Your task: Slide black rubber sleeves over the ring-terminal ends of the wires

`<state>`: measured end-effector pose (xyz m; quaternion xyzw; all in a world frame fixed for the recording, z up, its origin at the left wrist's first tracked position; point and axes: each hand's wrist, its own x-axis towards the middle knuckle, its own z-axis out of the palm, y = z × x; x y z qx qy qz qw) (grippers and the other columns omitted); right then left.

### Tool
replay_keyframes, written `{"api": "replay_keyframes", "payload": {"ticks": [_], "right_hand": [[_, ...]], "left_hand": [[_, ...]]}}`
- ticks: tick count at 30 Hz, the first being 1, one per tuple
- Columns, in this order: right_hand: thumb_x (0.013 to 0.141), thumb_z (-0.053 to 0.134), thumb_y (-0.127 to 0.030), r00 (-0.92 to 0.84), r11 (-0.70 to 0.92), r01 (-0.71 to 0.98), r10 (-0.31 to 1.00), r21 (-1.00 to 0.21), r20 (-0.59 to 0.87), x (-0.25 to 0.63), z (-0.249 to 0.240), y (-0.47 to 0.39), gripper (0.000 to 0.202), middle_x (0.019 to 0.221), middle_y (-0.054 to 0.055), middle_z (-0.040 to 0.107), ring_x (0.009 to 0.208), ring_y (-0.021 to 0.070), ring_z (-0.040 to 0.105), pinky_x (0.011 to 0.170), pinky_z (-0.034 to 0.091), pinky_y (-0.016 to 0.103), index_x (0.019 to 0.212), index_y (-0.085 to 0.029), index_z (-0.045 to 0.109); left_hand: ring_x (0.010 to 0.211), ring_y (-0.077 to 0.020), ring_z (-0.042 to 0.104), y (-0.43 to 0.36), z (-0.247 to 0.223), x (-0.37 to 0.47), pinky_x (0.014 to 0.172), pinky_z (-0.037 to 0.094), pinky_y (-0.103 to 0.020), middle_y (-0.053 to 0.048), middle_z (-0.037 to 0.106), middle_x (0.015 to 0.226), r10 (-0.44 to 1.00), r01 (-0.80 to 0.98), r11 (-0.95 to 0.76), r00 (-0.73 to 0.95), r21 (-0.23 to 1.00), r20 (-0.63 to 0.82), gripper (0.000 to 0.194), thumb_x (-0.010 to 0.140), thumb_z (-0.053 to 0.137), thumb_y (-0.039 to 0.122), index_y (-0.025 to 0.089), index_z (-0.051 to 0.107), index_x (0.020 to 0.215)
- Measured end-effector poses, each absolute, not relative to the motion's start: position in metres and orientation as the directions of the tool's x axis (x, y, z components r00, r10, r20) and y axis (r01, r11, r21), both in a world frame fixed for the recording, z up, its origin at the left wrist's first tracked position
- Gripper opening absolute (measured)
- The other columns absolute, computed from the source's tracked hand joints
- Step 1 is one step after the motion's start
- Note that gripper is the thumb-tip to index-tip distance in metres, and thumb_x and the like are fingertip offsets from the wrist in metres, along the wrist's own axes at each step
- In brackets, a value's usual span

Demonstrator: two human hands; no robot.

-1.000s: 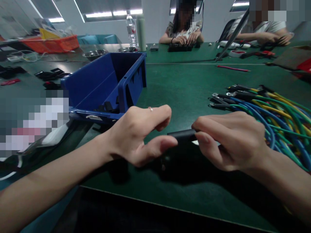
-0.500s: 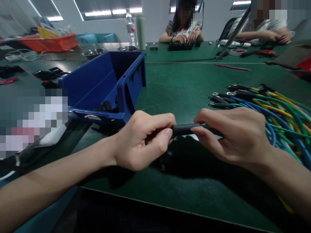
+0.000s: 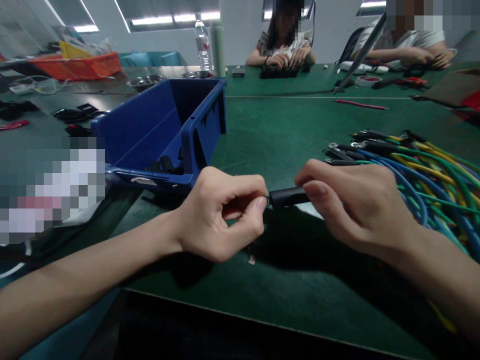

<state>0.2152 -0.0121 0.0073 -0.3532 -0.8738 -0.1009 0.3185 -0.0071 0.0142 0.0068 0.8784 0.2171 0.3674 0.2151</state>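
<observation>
Spanning the gap between the two hands, a black sleeve (image 3: 288, 197) lies with its long axis running from side to side, nearly level, its right end a touch higher than its left. It is held above the green table (image 3: 262, 135), to the right of the left hand (image 3: 221, 220) and to the left of the right hand (image 3: 362, 210). The right hand is the nearer: its thumb and forefinger are closed on the sleeve's right end, which they partly cover. The left hand has thumb and forefinger pinched together on a small metallic tip (image 3: 267, 199) at the sleeve's left end; the fingers hide most of that tip, so its shape cannot be told. The sleeve looks smooth, dark and tubular, with a faint sheen along its upper side. Beyond the right hand lies a bundle of cables (image 3: 438, 182), blue, green and yellow.
</observation>
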Motion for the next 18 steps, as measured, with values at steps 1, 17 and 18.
{"api": "replay_keyframes", "payload": {"ticks": [1, 17, 18], "right_hand": [[0.106, 0.033, -0.031, -0.551, 0.734, 0.675, 0.567, -0.072, 0.613, 0.2157, 0.0066, -0.0110, 0.035, 0.055, -0.004, 0.040, 0.046, 0.0053, 0.033, 0.049, 0.026, 0.023, 0.079, -0.016, 0.049], [0.107, 0.025, -0.031, -0.568, 0.729, 0.681, 0.586, -0.070, 0.578, 0.2197, 0.0110, -0.0103, 0.040, 0.053, -0.004, 0.039, 0.044, 0.0055, 0.034, 0.048, 0.025, 0.022, 0.079, -0.016, 0.049], [0.107, 0.024, -0.033, -0.558, 0.722, 0.688, 0.591, -0.073, 0.582, 0.2198, 0.0109, -0.0103, 0.040, 0.052, -0.005, 0.039, 0.043, 0.0058, 0.034, 0.048, 0.025, 0.022, 0.080, -0.016, 0.049]], "left_hand": [[0.036, -0.0019, 0.031, 0.0144, 0.0058, -0.0064, 0.039, 0.024, -0.016, 0.009, 0.035, 0.046, 0.533, 0.210, -0.818, 0.627, 0.536, 0.568, 0.020, 0.082, 0.052, 0.012, 0.017, 0.050, 0.062], [0.036, -0.0014, 0.032, 0.0184, 0.0058, -0.0036, 0.038, 0.023, -0.015, 0.010, 0.036, 0.047, 0.507, 0.276, -0.858, 0.594, 0.434, 0.624, 0.020, 0.082, 0.051, 0.009, 0.016, 0.050, 0.063], [0.037, -0.0011, 0.032, 0.0185, 0.0053, -0.0037, 0.038, 0.023, -0.015, 0.010, 0.035, 0.048, 0.489, 0.279, -0.870, 0.598, 0.407, 0.635, 0.020, 0.082, 0.050, 0.009, 0.016, 0.050, 0.064]]}}
